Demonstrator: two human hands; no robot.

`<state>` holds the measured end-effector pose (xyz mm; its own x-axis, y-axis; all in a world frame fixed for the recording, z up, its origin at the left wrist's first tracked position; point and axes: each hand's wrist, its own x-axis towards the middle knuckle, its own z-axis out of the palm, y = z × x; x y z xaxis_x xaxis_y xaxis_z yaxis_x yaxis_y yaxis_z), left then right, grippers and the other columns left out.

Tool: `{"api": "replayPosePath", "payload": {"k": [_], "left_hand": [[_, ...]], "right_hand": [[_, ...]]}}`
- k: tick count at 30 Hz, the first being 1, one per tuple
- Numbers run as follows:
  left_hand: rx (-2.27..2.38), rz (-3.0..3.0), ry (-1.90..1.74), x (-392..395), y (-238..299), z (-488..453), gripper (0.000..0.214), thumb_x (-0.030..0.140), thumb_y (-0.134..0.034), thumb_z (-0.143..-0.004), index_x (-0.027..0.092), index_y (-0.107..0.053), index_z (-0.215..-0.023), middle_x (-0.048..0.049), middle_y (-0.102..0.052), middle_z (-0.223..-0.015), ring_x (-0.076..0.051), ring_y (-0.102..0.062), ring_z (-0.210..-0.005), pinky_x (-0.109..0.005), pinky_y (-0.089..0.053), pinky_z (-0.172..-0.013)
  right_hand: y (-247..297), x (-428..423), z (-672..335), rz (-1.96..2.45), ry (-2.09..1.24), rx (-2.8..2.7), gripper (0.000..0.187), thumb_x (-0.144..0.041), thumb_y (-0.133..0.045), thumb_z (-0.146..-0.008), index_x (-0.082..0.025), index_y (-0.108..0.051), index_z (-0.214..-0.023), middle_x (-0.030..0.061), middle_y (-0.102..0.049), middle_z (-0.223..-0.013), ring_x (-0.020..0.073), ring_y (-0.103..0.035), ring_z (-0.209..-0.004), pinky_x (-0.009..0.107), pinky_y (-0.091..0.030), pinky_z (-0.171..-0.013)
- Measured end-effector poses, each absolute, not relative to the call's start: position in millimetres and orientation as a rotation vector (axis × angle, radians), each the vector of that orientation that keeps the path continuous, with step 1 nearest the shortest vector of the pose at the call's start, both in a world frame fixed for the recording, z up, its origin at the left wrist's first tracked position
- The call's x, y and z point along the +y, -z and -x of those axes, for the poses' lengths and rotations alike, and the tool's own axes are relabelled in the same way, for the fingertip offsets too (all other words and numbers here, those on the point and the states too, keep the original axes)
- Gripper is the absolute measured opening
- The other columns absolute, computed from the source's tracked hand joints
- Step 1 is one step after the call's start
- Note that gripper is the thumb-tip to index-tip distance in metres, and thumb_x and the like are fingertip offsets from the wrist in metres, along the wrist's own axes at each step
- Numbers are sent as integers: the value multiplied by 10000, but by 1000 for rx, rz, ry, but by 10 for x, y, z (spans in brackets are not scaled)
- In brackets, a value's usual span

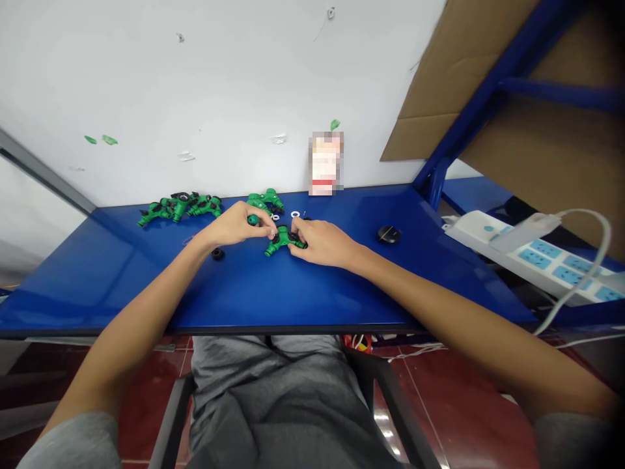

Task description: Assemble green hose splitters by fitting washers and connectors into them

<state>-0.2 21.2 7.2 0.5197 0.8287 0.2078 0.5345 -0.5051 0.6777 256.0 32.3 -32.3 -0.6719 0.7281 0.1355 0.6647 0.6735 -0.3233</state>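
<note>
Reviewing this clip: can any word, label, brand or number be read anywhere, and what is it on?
Nothing can be read as text.
Packet against the wall: pixelated, unreadable.
Power strip: a blue dot, no legible text.
Green fittings: no legible markings.

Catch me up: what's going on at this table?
A seated person has both hands on a green plastic hose fitting with black parts, over a blue table: the left hand and the right hand. More green fittings lie beyond, with a white washer nearby and a black cap by the left hand.
</note>
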Motion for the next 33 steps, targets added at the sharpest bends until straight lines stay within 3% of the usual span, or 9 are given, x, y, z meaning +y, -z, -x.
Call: {"api": "replayPosePath", "payload": {"k": [4, 24, 27, 30, 33], "left_hand": [[1126, -2168, -689, 238, -25, -2, 126, 289, -764, -914, 230, -867, -874, -16, -834, -831, -158, -707, -702, -281, -542, -667], [1192, -2221, -598, 179, -63, -82, 162, 353, -747, -882, 208, -819, -882, -28, -821, -942, -196, -728, -897, -338, -529, -881], [1199, -2216, -643, 156, -94, -92, 163, 346, -736, -892, 201, -807, -866, -29, -808, -924, -187, -705, -863, -322, -523, -841], [1159, -2077, -830, 150, -152, -64, 144, 287, -693, -884, 188, -793, -917, -40, -773, -920, -147, -628, -722, -291, -495, -693], [944, -1823, -1048, 160, -218, -20, 213, 170, -659, -776, 170, -754, -966, -47, -710, -883, -121, -538, -621, -271, -438, -575]], "right_hand": [[322, 317, -2557, 1134, -347, -2649, 243, -360, -657, -981, -196, -611, -1155, 104, -763, -961, 267, -675, -799, 343, -349, -662], [265, 278, -2543, 1156, -278, -2709, 215, -364, -623, -1015, -194, -569, -1135, 100, -774, -999, 258, -699, -808, 328, -331, -631], [270, 285, -2544, 1152, -278, -2711, 221, -364, -628, -1011, -196, -576, -1145, 99, -776, -995, 259, -699, -807, 330, -338, -635], [287, 300, -2543, 1158, -279, -2701, 237, -376, -629, -1011, -198, -583, -1161, 92, -773, -978, 258, -691, -786, 333, -341, -630], [311, 309, -2548, 1159, -279, -2697, 246, -381, -631, -1008, -199, -590, -1169, 85, -759, -951, 261, -683, -778, 341, -366, -639]]}}
